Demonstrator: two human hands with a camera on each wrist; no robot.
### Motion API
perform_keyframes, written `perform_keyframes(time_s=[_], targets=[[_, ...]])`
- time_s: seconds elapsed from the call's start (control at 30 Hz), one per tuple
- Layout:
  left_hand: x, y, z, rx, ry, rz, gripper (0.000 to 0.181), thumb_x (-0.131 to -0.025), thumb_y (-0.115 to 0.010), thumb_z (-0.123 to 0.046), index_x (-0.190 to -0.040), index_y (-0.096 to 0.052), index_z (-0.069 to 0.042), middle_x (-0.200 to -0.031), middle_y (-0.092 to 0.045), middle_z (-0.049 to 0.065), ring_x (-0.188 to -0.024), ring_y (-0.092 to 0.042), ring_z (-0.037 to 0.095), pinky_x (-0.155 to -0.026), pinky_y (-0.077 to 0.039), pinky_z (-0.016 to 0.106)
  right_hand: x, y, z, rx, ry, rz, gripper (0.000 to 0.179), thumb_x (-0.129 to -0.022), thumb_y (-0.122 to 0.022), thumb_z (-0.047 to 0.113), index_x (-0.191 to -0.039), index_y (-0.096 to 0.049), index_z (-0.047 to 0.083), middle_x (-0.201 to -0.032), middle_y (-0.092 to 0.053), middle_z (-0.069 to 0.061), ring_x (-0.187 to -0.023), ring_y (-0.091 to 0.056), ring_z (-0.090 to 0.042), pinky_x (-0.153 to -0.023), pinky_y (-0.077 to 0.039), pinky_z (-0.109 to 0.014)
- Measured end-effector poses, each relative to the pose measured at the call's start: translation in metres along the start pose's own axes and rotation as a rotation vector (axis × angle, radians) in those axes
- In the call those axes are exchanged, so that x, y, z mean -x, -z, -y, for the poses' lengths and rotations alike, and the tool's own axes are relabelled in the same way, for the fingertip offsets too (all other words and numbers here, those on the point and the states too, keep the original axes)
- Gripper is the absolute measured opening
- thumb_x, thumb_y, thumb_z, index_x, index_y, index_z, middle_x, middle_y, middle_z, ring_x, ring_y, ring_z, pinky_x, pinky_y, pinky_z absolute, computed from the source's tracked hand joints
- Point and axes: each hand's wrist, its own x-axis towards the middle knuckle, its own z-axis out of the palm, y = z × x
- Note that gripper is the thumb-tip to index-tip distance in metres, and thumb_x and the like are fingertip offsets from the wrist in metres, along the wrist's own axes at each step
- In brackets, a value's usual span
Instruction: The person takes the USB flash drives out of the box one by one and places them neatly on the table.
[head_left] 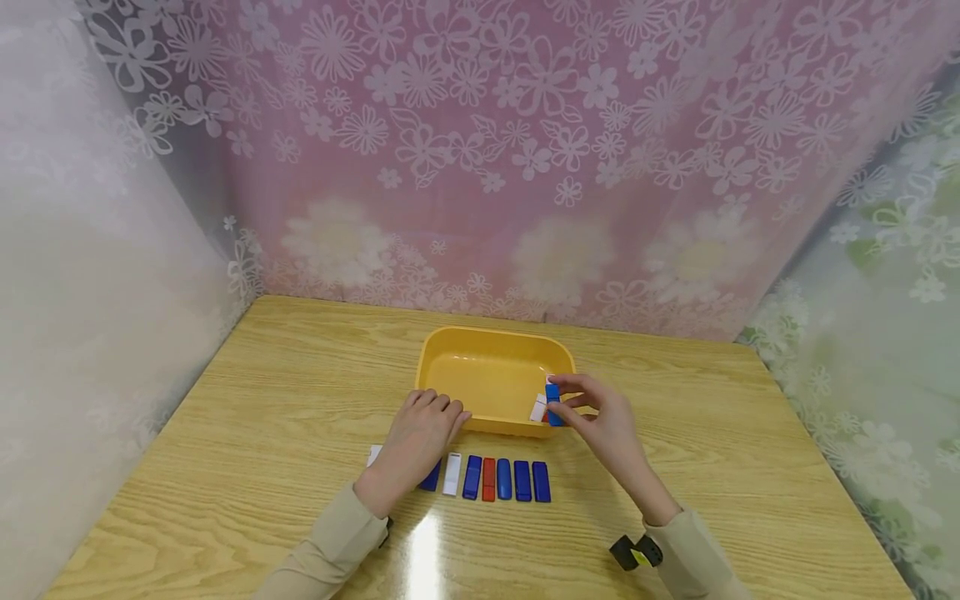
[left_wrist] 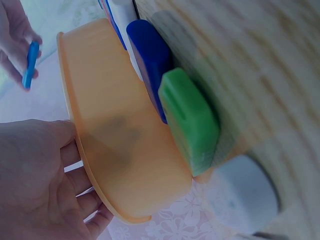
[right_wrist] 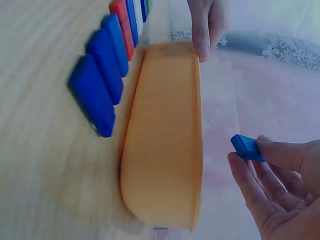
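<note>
My right hand (head_left: 609, 423) pinches a blue USB stick (head_left: 553, 405) between thumb and fingertips, over the right end of the yellow plastic bin (head_left: 480, 379). In the right wrist view, that blue stick stands out past the fingertips, beyond the bin's rim. My left hand (head_left: 418, 435) grips the bin's near rim at the left, its fingers hooked over the edge. Inside the bin's right corner lie a white stick (head_left: 538, 407) and a bit of red, partly hidden by the held one.
In front of the bin runs a row of sticks: white (head_left: 452, 474), red (head_left: 489, 479) and several blue (head_left: 542, 482). A green stick (left_wrist: 190, 120) and a white piece (left_wrist: 242, 195) lie at its left end, under my left hand. Flowered curtains (head_left: 480, 167) enclose the wooden table (head_left: 300, 375).
</note>
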Motion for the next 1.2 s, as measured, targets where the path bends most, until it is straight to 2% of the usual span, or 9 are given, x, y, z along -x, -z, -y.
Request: perform_keyframes(time_s=[0.27, 0.47, 0.6, 0.77, 1.07, 1.2], targets=[[-0.001, 0.0, 0.0, 0.002, 0.002, 0.01, 0.023, -0.1, -0.066, -0.025, -0.082, -0.068, -0.01, -0.075, -0.067, 0.003, -0.074, -0.061, 0.023, -0.078, -0.05, 0.038, 0.026, 0.007, -0.007, -0.004, -0.056, 0.046, 0.03, -0.09, -0.077, 0.008, -0.119, -0.071, 0.009, -0.112, -0.071, -0.01, -0.086, -0.073, -0.019, -0.066, -0.058, -0.024], [0.0, 0.0, 0.001, 0.0, 0.0, 0.018, 0.025, -0.101, -0.064, -0.026, -0.083, -0.067, -0.01, -0.075, -0.067, 0.003, -0.075, -0.061, 0.023, -0.079, -0.05, 0.039, 0.041, 0.005, -0.017, 0.026, -0.105, 0.077, 0.031, -0.087, -0.079, 0.004, -0.117, -0.071, 0.012, -0.106, -0.072, -0.009, -0.08, -0.071, -0.014, -0.062, -0.058, -0.024], [0.001, 0.0, 0.001, -0.003, 0.002, 0.022, 0.025, -0.101, -0.063, -0.027, -0.082, -0.067, -0.01, -0.075, -0.066, 0.003, -0.075, -0.061, 0.022, -0.079, -0.05, 0.039, 0.046, 0.002, -0.022, 0.079, -0.154, 0.123, 0.031, -0.086, -0.079, 0.004, -0.115, -0.071, 0.013, -0.105, -0.071, -0.007, -0.079, -0.07, -0.012, -0.065, -0.057, -0.024], [-0.001, 0.0, 0.0, -0.018, 0.015, 0.042, 0.025, -0.101, -0.064, -0.027, -0.081, -0.066, -0.012, -0.075, -0.065, 0.001, -0.076, -0.06, 0.022, -0.08, -0.049, 0.038, 0.05, -0.003, -0.028, 0.134, -0.172, 0.167, 0.031, -0.085, -0.08, 0.002, -0.113, -0.071, 0.011, -0.103, -0.071, -0.005, -0.078, -0.068, -0.012, -0.068, -0.056, -0.024], [-0.001, 0.0, 0.0, -0.013, 0.018, 0.052, 0.024, -0.101, -0.064, -0.027, -0.082, -0.067, -0.012, -0.075, -0.066, 0.001, -0.076, -0.061, 0.022, -0.08, -0.049, 0.037, 0.054, -0.008, -0.033, 0.147, -0.225, 0.237, 0.029, -0.085, -0.079, 0.002, -0.112, -0.069, 0.007, -0.101, -0.07, -0.01, -0.073, -0.065, -0.012, -0.058, -0.052, -0.023], [-0.001, 0.0, 0.0, -0.006, 0.021, 0.057, 0.024, -0.101, -0.064, -0.027, -0.083, -0.067, -0.012, -0.075, -0.066, 0.001, -0.076, -0.06, 0.022, -0.08, -0.049, 0.037, 0.055, -0.01, -0.032, 0.165, -0.242, 0.244, 0.029, -0.084, -0.08, 0.004, -0.111, -0.069, 0.005, -0.101, -0.07, -0.009, -0.072, -0.065, -0.012, -0.056, -0.051, -0.023]])
